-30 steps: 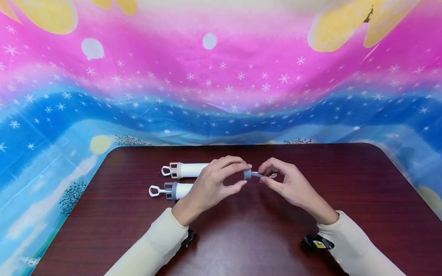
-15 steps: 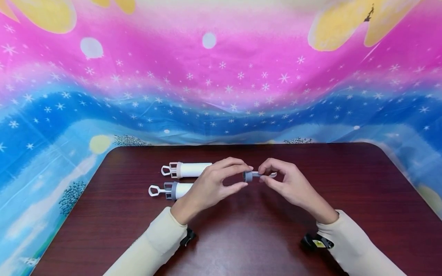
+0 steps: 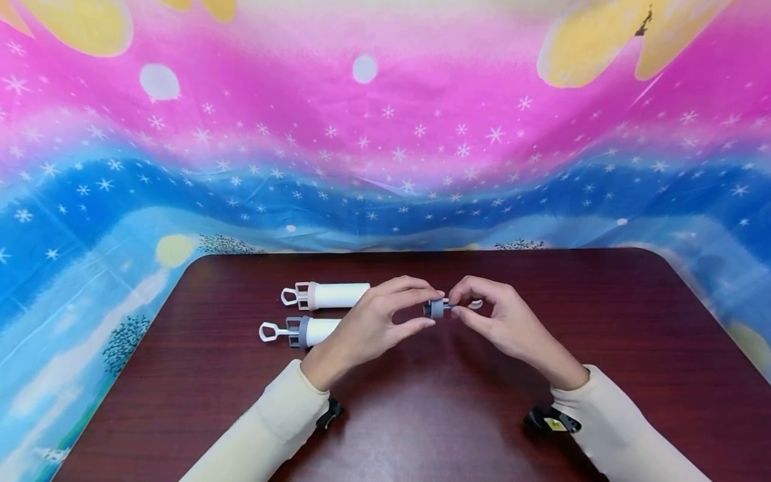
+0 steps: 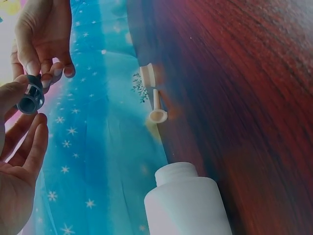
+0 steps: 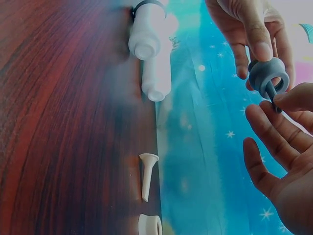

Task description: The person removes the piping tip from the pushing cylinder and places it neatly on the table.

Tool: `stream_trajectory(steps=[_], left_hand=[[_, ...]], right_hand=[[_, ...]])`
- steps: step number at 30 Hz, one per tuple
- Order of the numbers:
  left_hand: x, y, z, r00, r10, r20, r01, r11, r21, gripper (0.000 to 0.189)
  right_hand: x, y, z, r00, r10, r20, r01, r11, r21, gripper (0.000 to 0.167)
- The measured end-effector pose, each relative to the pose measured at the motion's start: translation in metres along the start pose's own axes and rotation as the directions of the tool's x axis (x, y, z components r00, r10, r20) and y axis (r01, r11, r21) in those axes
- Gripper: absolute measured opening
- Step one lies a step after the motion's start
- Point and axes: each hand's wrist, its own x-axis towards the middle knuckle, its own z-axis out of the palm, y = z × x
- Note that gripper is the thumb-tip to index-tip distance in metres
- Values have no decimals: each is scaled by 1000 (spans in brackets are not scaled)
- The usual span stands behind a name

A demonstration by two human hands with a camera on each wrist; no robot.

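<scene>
My left hand (image 3: 376,314) pinches a grey ring-shaped collar (image 3: 438,308) between fingertips and thumb. From the other side, the right hand (image 3: 502,318) pinches a thin grey stem (image 5: 272,94), which passes through the opening of the collar. A darker grey end (image 3: 427,308) of the stem piece shows on the collar's left side. Two white bottles lie on the table left of the hands, one farther (image 3: 342,296) with a pale pink caged collar, one nearer (image 3: 320,331) with a grey one. The left forearm and hand partly cover the nearer bottle.
A beige funnel-shaped piece (image 5: 147,175) and a beige ring (image 5: 150,224) lie near the table's far edge in the right wrist view. A patterned cloth (image 3: 385,134) hangs behind the dark red-brown table (image 3: 409,415). Loop handles stick out from the bottles' left ends.
The grey collar has shifted slightly right along the stem, closer to the right fingers. More of the dark end now shows on its left. The bottles have stayed put.
</scene>
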Motion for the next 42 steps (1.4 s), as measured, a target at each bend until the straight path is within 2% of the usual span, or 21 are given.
stream_trajectory(steps=[22, 30, 42], left_hand=[[1, -2, 2, 1000, 2, 4, -2, 1000, -10, 37], [1, -1, 1, 1000, -22, 17, 23, 1000, -10, 38], [2, 1, -2, 999, -43, 10, 43, 999, -17, 40]], right_hand=[[0, -1, 3, 1000, 11, 7, -11, 1000, 29, 18], [0, -1, 3, 1000, 3, -10, -3, 1000, 16, 19], [1, -3, 5, 998, 52, -32, -51, 998, 31, 27]])
